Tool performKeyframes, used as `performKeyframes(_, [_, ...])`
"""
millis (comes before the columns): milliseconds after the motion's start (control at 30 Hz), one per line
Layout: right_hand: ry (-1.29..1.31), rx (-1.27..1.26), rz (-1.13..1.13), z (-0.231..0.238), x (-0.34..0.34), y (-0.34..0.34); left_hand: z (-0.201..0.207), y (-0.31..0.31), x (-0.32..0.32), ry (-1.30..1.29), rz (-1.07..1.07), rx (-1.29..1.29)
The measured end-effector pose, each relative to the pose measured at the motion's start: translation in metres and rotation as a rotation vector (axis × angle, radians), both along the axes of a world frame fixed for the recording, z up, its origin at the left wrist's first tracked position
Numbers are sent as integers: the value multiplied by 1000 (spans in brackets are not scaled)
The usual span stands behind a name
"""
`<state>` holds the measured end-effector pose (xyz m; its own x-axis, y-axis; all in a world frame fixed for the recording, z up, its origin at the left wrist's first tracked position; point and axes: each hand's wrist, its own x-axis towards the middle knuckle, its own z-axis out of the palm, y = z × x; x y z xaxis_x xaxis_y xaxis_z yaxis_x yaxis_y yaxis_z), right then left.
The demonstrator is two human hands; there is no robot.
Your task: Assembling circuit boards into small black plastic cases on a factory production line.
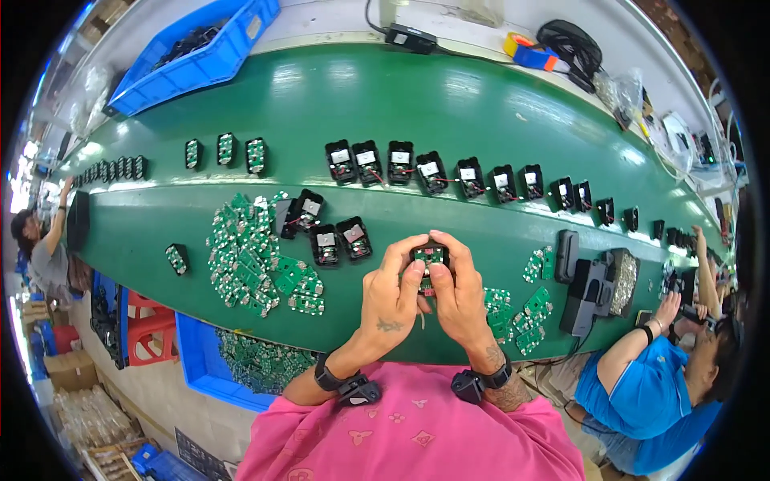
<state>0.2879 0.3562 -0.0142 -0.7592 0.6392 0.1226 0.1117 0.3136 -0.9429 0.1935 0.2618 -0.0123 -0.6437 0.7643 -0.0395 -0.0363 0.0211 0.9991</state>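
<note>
Both my hands close around a small black plastic housing with a green circuit board [430, 255] in its open top, just above the near edge of the green table. My left hand [385, 295] grips its left side and my right hand [459, 298] its right side, thumbs pressing on the board. My fingers hide most of the housing. Left of them, several open black housings [325, 244] with pale blocks inside stand beside a heap of loose circuit boards [245, 260]. More loose boards [531, 317] lie to the right.
Open housings [432, 173] form a long row across the table; a few with boards fitted [226, 150] stand further left. A blue crate [192, 76] stands far left. A blue bin [200, 365] of boards sits below the table edge. Black device [589, 295] and co-worker [642, 385] are at right.
</note>
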Motion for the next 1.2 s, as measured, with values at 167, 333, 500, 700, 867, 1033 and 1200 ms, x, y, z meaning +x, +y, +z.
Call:
performKeyframes(167, [-27,-25,92,8,-21,-2,9,-11,-21,-23,43,-48])
performKeyframes(333, [166,-250,129,-9,-39,-7,8,-16,-22,267,177,-16])
performKeyframes(500, [37,-241,133,-2,-68,-5,4,-19,-65,278,159,-58])
performKeyframes(700, [21,-226,118,-4,-40,11,-2,-11,-222,359,150,-309])
performKeyframes(867, [-93,-254,82,-19,11,17,-76,2,-287,332,125,-317])
performKeyframes(1033, [-223,-139,-203,-18,76,36,-58,14,-291,1239,251,-392])
performKeyframes(1200, [-385,250,-370,-17,121,59,8,42,-243,1038,-358,-676])
